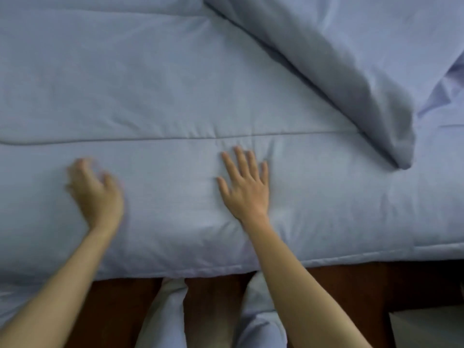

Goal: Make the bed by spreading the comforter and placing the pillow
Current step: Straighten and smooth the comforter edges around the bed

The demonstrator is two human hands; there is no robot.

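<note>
Comforter spread over bed, folded flap at two o'clock. Right hand flat on it, fingers apart; left hand blurry, fingers loosely bent, empty. Sweep slowly outward toward flap.

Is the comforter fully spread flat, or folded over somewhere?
Partly folded: the comforter lies flat nearby, but its corner at upper right is doubled back over it.

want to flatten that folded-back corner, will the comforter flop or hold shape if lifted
Probably floppy: the comforter drapes in soft folds at its turned-back corner. Likely light and puffy: it dimples around the right hand.
</note>
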